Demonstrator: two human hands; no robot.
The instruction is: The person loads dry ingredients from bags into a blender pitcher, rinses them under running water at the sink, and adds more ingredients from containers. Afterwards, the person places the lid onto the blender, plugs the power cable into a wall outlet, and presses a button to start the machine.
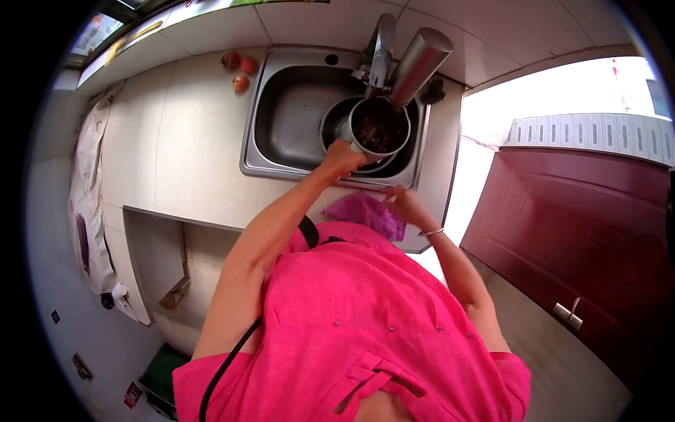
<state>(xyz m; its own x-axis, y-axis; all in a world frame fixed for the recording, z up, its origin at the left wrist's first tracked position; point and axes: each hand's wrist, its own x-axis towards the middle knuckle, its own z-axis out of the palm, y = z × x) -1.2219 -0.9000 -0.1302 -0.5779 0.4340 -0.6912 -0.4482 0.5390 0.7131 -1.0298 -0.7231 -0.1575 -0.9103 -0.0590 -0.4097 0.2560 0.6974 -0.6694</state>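
Note:
My left hand (343, 159) is wrapped round the handle of a light-coloured pot (360, 149) held over the right side of the sink. Dark liquid with reddish bits (376, 133) lies in the pot. Beneath it, a wider metal bowl (330, 126) rests in the sink and is partly covered by the pot. My right hand (408, 204) is at the sink's front edge, loosely bent, with nothing visible in its fingers. Just beside and below that hand, a purple cloth (365, 212) lies against the counter edge; whether they touch, I cannot tell.
The steel sink (281, 133) is set into a pale counter (193, 148). A faucet (383, 49) and a metal cylinder (422, 65) rise behind the pot. Several reddish round fruits or vegetables (240, 84) sit left of the sink. A dark red door (562, 232) stands at the right.

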